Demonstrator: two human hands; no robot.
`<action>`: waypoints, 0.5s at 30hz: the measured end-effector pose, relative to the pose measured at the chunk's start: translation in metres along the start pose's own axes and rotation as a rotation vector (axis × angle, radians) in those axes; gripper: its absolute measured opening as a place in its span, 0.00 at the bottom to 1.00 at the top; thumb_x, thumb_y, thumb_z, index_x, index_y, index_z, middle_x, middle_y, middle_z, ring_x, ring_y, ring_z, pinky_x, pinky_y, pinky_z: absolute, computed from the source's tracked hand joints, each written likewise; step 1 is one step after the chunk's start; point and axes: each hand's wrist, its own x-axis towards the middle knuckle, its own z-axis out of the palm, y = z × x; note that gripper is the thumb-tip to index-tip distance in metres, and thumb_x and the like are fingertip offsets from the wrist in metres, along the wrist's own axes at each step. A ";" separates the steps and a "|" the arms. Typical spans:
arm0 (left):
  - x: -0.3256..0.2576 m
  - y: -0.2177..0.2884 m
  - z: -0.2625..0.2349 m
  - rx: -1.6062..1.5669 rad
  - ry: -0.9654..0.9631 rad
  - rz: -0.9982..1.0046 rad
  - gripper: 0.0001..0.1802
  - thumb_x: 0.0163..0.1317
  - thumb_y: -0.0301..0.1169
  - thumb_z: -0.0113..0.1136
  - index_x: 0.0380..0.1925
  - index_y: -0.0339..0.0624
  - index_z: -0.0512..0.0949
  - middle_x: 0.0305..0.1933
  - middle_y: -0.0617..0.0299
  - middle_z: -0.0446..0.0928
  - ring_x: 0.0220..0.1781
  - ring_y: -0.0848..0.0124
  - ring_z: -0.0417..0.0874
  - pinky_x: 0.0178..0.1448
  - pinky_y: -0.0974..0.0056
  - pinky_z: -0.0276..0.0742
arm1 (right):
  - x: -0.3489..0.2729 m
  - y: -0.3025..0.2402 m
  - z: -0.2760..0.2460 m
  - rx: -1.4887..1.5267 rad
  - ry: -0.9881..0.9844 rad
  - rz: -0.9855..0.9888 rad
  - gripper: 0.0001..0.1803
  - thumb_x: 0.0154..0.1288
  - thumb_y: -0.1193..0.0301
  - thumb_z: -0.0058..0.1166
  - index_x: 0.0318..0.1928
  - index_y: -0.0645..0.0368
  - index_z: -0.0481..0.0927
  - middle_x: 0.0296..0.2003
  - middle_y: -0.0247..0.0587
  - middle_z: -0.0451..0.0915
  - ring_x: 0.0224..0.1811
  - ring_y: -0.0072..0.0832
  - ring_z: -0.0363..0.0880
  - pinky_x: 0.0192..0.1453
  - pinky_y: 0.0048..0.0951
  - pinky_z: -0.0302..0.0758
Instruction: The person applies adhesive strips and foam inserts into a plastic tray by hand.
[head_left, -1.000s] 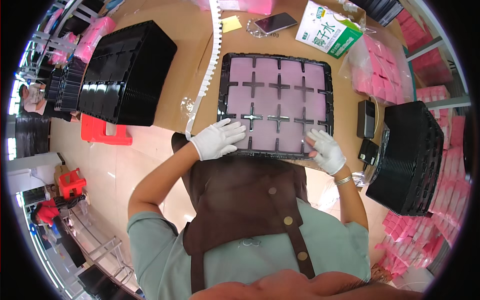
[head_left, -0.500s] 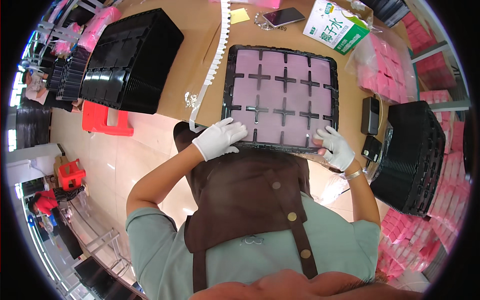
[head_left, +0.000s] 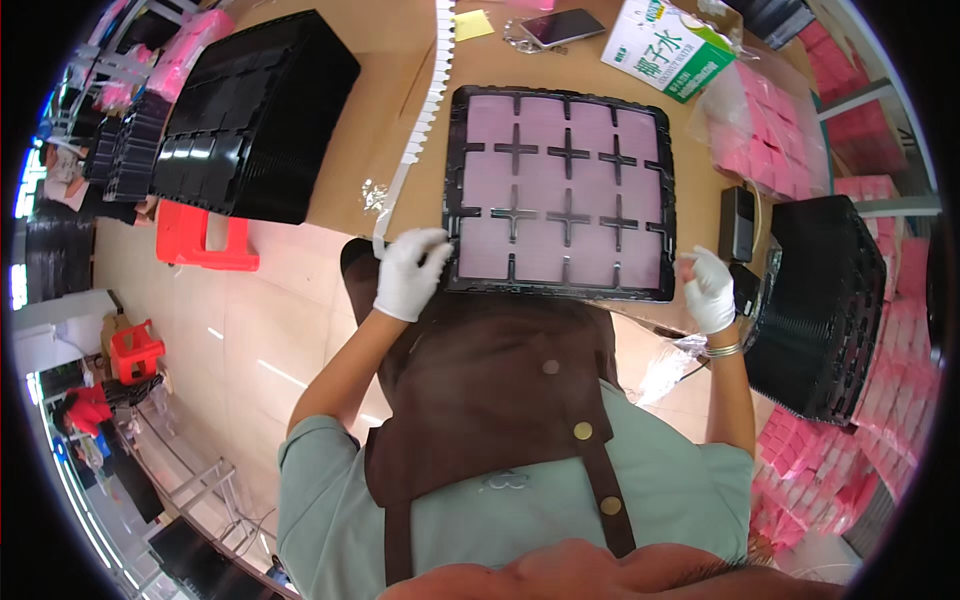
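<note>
A black plastic tray [head_left: 560,292] lies on the cardboard-covered table in front of me. Pink sheet-like material [head_left: 543,185] fills its grid, with black cross-shaped dividers standing out against it. My left hand [head_left: 410,275], in a white glove, is at the tray's near left corner. Its fingers are bent and a little apart, and whether they touch the rim is hard to tell. Just off the near right corner is my gloved right hand [head_left: 710,291], fingers loosely curled, some bare fingertips showing. Nothing is visible in either hand.
Stacks of black trays stand at left [head_left: 260,120] and right [head_left: 822,310]. A white toothed strip [head_left: 425,115] runs along the tray's left. Behind lie a phone [head_left: 562,28], a green-white carton [head_left: 668,50] and bagged pink pieces [head_left: 770,130]. A black device [head_left: 738,225] sits at right.
Both hands have come off the tray's near edge and moved outward, the left to the left corner, the right further right. The fingers are now more bent. The tray has hardly shifted.
</note>
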 end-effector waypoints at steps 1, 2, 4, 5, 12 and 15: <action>0.002 0.004 -0.001 0.128 0.008 -0.078 0.20 0.54 0.31 0.64 0.47 0.39 0.73 0.34 0.54 0.76 0.39 0.59 0.79 0.45 0.58 0.75 | -0.004 -0.002 0.005 0.012 0.171 0.386 0.05 0.56 0.77 0.53 0.33 0.62 0.80 0.25 0.46 0.79 0.31 0.37 0.81 0.47 0.34 0.76; 0.003 0.009 0.001 0.257 0.020 -0.161 0.22 0.54 0.34 0.64 0.48 0.39 0.73 0.37 0.53 0.76 0.40 0.59 0.79 0.44 0.58 0.75 | -0.009 0.000 0.012 0.026 0.346 0.764 0.05 0.56 0.77 0.53 0.34 0.62 0.80 0.26 0.46 0.79 0.30 0.34 0.81 0.42 0.31 0.77; 0.002 0.021 0.011 0.288 -0.148 -0.413 0.39 0.48 0.47 0.68 0.56 0.37 0.66 0.47 0.48 0.71 0.43 0.54 0.77 0.47 0.56 0.74 | -0.022 0.014 0.035 -0.052 0.225 0.888 0.11 0.58 0.69 0.55 0.41 0.60 0.79 0.26 0.43 0.81 0.29 0.33 0.81 0.37 0.29 0.76; -0.001 0.028 0.018 0.341 -0.143 -0.423 0.41 0.47 0.47 0.69 0.57 0.36 0.65 0.48 0.47 0.70 0.45 0.52 0.77 0.48 0.55 0.74 | -0.016 0.003 0.044 0.168 0.124 0.963 0.20 0.54 0.62 0.60 0.44 0.62 0.77 0.31 0.46 0.81 0.34 0.37 0.81 0.41 0.31 0.76; 0.004 0.017 0.030 0.322 -0.110 -0.423 0.42 0.49 0.46 0.67 0.58 0.35 0.61 0.49 0.43 0.69 0.48 0.49 0.77 0.47 0.53 0.77 | -0.001 -0.014 0.072 -0.137 0.148 1.004 0.34 0.46 0.56 0.67 0.46 0.67 0.70 0.42 0.57 0.76 0.44 0.50 0.77 0.49 0.40 0.73; -0.005 0.010 0.038 0.121 0.035 -0.397 0.36 0.51 0.37 0.68 0.55 0.29 0.64 0.47 0.46 0.71 0.50 0.57 0.76 0.54 0.59 0.72 | -0.013 -0.005 0.078 -0.129 0.352 0.883 0.29 0.48 0.62 0.66 0.46 0.68 0.70 0.39 0.54 0.75 0.42 0.46 0.75 0.49 0.38 0.71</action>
